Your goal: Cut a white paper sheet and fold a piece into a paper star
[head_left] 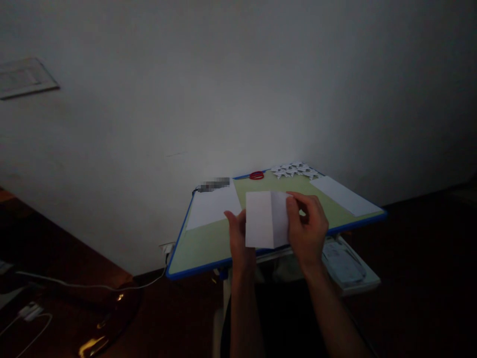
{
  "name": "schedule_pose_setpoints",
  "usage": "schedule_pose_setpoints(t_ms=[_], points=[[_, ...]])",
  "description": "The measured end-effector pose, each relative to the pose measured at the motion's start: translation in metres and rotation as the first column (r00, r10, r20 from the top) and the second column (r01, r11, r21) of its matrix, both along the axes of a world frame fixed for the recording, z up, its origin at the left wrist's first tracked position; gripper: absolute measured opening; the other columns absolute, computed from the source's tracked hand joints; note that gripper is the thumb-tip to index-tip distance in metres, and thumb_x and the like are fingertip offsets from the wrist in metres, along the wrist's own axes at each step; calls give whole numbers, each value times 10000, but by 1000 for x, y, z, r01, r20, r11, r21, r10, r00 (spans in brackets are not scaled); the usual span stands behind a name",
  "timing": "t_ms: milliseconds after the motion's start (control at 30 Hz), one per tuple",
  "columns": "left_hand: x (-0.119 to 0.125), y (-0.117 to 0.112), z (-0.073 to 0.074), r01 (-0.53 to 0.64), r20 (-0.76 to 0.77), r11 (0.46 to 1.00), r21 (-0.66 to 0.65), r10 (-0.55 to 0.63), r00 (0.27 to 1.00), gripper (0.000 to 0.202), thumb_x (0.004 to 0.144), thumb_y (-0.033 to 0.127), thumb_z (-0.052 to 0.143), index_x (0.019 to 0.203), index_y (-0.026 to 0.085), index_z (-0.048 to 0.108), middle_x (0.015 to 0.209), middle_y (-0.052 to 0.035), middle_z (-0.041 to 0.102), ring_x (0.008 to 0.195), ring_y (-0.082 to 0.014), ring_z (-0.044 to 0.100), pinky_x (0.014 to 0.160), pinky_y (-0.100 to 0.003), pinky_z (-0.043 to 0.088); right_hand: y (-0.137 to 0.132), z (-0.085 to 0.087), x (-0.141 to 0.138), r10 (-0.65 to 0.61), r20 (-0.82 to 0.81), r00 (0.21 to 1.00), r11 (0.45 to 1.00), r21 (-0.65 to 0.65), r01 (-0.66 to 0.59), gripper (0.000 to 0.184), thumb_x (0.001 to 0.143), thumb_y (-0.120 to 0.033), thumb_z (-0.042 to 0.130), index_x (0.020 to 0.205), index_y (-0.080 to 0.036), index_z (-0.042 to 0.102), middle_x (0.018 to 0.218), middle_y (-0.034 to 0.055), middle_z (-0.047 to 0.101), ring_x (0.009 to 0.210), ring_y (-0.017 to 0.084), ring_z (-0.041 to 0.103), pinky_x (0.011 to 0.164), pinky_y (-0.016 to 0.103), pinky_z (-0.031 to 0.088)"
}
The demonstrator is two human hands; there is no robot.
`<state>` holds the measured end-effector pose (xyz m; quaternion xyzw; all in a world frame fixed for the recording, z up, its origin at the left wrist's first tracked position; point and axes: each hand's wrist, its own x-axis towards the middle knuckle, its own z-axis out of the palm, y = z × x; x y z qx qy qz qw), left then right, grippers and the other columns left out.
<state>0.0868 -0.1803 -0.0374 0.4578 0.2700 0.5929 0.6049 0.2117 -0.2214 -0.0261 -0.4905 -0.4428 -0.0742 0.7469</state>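
Note:
A white sheet of paper (260,220) with an upright crease is held up over the near edge of the table, its right part angled away from the left part. My right hand (307,221) pinches the right edge of the paper between thumb and fingers. At the paper's left edge, my left hand (240,243) supports it from behind, with the thumb raised clear of the sheet. The other left fingers are mostly hidden behind the paper.
The green table (203,251) has a blue rim. On it lie white paper (214,206) at left, red-handled scissors (256,175), several folded paper pieces (292,170) at the back, and another white paper (345,195) at right. A drawer (348,266) juts out below. A wall stands behind.

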Motion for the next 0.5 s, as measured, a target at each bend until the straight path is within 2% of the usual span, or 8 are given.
schedule_pose_setpoints(t_ms=[67, 100, 133, 167, 200, 267, 400, 500], points=[[-3, -7, 8, 47, -74, 992, 116, -38, 997, 885, 827, 953, 425, 919, 150, 785, 891, -125, 800, 892, -291, 753, 746, -352, 579, 2, -2, 4, -57, -28, 998, 998, 23, 58, 122, 1030, -284, 617, 1046, -215, 718, 965, 70, 695, 853, 196, 668, 571, 257, 541], [-5, -9, 11, 60, -151, 976, 208, -28, 988, 786, 789, 906, 584, 931, 160, 784, 910, -112, 804, 899, -285, 747, 749, -338, 575, 2, -2, 6, -62, -32, 998, 997, 37, 63, 120, 1027, -285, 621, 1039, -217, 719, 964, 69, 697, 857, 198, 670, 584, 264, 544], [-7, -11, 13, 80, -197, 969, 233, -34, 980, 645, 712, 755, 818, 970, 165, 786, 953, -103, 808, 923, -283, 741, 762, -324, 570, 2, -3, 8, -53, -30, 998, 997, 56, 55, 118, 1024, -286, 624, 1032, -220, 720, 964, 67, 700, 865, 201, 672, 604, 275, 550], [-8, -12, 15, 77, -238, 966, 246, -17, 971, 540, 690, 572, 930, 1025, 176, 782, 1003, -92, 807, 954, -274, 734, 769, -307, 564, 1, -3, 9, -36, -24, 999, 996, 78, 38, 115, 1022, -285, 624, 1025, -225, 723, 963, 64, 702, 875, 206, 674, 633, 291, 557], [-9, -13, 15, 63, -285, 959, 277, 19, 958, 477, 697, 451, 958, 1054, 193, 775, 1036, -78, 803, 973, -259, 730, 785, -296, 564, 0, -2, 10, -12, -15, 1000, 994, 105, 14, 112, 1021, -281, 624, 1017, -231, 724, 957, 61, 704, 883, 211, 674, 663, 310, 560], [-9, -15, 15, 60, -289, 943, 328, 40, 956, 389, 725, 324, 949, 1043, 204, 760, 1042, -65, 792, 979, -239, 722, 834, -307, 569, -4, -1, 12, 54, 2, 999, 985, 166, -54, 99, 1014, -265, 627, 1000, -244, 723, 921, 48, 696, 861, 214, 663, 690, 334, 544], [-8, -16, 13, 47, -221, 924, 379, 41, 974, 306, 734, 280, 941, 953, 193, 746, 930, -52, 771, 898, -216, 713, 845, -321, 563, -15, 4, 18, 264, 42, 963, 935, 232, -267, 84, 949, -253, 708, 1030, -268, 725, 847, 22, 667, 786, 209, 626, 671, 347, 508], [-12, -17, 12, 30, -207, 916, 401, 58, 977, 277, 717, 269, 954, 891, 190, 753, 860, -41, 763, 837, -200, 698, 815, -309, 550, -23, 8, 25, 424, 140, 895, 879, 174, -444, 114, 899, -256, 773, 1007, -267, 737, 836, 24, 677, 784, 223, 629, 671, 370, 506]])
